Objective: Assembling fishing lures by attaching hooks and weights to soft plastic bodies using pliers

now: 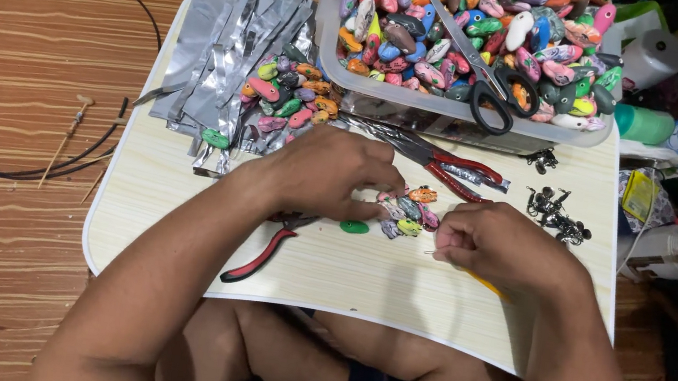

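Two hands work over a pale worktop (pixel 175 192) laid across the person's lap. Left hand (pixel 325 175) lies palm down, fingers curled loosely over a small cluster of painted beads (pixel 408 215), touching them; whether it grips one I cannot tell. Right hand (pixel 498 247) is closed narrow, thumb and forefinger pinched just beside the cluster, what it pinches being too small to tell. Red-handled pliers (pixel 261 255) lie partly under the left hand. Behind, a clear tub (pixel 459 121) holds many coloured beads with black scissors (pixel 487 83) on top. Grey foil strips (pixel 226 46) lie at the far left corner.
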